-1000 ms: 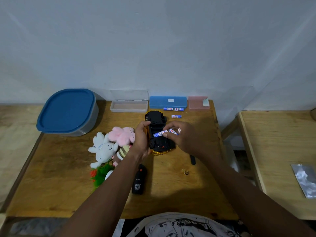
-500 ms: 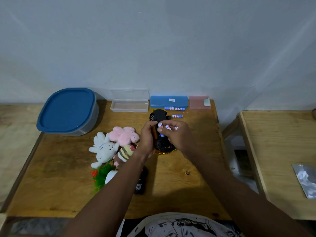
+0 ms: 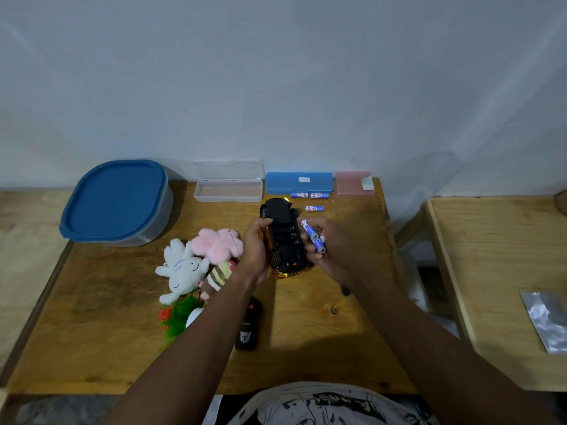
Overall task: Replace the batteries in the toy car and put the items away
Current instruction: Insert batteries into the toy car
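Toy car (image 3: 283, 237) belly-up on the wooden table (image 3: 92, 317), gripped along its side by the left hand (image 3: 256, 250). Blue-and-white batteries (image 3: 313, 236) pinched in the right hand (image 3: 333, 250), now drawn clear to the car's right, no longer over its underside. Battery print too small to read.

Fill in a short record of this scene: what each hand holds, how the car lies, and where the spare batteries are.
left hand: grips the toy car
right hand: pinches blue-and-white batteries beside the car
car position: underside up
loose batteries: three on the table, in front of the blue case
nearby: plush toys, black remote
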A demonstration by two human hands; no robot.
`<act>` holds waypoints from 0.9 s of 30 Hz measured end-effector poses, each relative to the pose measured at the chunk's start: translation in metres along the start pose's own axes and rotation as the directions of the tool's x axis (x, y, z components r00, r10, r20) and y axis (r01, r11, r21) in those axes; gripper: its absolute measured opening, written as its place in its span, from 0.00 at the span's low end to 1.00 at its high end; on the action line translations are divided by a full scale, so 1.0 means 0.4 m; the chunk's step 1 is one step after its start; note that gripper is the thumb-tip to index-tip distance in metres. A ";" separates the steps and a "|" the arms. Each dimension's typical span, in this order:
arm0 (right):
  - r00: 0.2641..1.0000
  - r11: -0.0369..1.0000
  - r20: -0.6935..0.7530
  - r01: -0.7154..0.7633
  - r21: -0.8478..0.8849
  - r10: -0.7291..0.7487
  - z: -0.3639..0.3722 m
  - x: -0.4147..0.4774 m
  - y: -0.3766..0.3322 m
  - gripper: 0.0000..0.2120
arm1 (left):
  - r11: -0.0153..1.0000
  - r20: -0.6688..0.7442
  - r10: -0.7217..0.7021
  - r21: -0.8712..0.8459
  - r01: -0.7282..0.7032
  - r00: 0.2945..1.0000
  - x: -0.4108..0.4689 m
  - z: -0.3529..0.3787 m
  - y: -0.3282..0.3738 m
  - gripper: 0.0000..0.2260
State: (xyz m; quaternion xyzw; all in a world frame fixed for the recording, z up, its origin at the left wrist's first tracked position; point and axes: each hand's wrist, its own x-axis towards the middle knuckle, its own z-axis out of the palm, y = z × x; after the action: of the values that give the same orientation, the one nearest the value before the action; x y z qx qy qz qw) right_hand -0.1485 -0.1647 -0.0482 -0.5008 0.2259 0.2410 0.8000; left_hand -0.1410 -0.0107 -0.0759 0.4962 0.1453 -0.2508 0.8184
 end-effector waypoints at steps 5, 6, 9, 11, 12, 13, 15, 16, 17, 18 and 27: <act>0.998 0.996 0.012 -0.063 0.062 0.063 -0.016 0.001 0.004 0.12 | 0.999 -0.050 0.007 0.046 -0.005 0.999 0.001 -0.014 -0.006 0.26; 0.998 0.995 0.019 -0.067 0.069 0.065 -0.020 0.003 0.004 0.12 | 0.999 -0.059 0.010 0.050 -0.007 0.998 -0.001 -0.014 -0.006 0.24; 0.996 0.993 0.036 -0.088 0.085 0.085 -0.029 0.008 0.004 0.13 | 1.000 -0.068 0.011 0.029 -0.009 0.998 0.002 -0.023 -0.007 0.20; 0.994 0.989 0.025 -0.110 0.095 0.108 -0.035 0.012 0.005 0.12 | 1.000 -0.064 0.013 0.019 -0.012 0.998 0.005 -0.028 -0.008 0.20; 0.993 0.989 0.017 -0.119 0.086 0.117 -0.037 0.014 0.004 0.11 | 1.000 -0.046 0.011 0.013 -0.011 0.999 0.007 -0.029 -0.008 0.20; 0.992 0.990 0.007 -0.128 0.068 0.127 -0.041 0.017 0.003 0.11 | 1.000 -0.036 0.008 0.005 -0.008 0.999 0.011 -0.031 -0.009 0.19; 0.989 0.989 -0.008 -0.146 0.027 0.147 -0.047 0.022 -0.003 0.09 | 1.000 -0.041 0.002 -0.005 -0.002 0.999 0.017 -0.030 -0.009 0.19; 0.989 0.989 -0.015 -0.149 0.006 0.149 -0.050 0.024 -0.008 0.08 | 1.000 -0.046 0.000 -0.012 0.000 0.999 0.019 -0.029 -0.008 0.19; 0.989 0.989 -0.024 -0.145 -0.019 0.144 -0.053 0.028 -0.013 0.07 | 1.000 -0.042 0.000 -0.020 -0.001 0.999 0.023 -0.028 -0.007 0.19; 0.990 0.990 -0.036 -0.135 -0.045 0.133 -0.057 0.031 -0.020 0.06 | 1.000 -0.045 -0.001 -0.022 0.000 0.999 0.027 -0.026 -0.006 0.19; 0.988 0.982 -0.144 -0.072 -0.176 0.047 -0.095 0.045 -0.028 0.06 | 0.977 -0.164 -0.045 0.199 0.078 0.985 0.077 -0.014 -0.029 0.18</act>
State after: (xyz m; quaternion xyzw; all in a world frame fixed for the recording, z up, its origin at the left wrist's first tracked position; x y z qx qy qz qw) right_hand -0.1322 -0.2009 -0.0663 -0.5801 0.2732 0.2488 0.7259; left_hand -0.1218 -0.0185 -0.1022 0.5914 0.1987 -0.2496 0.7406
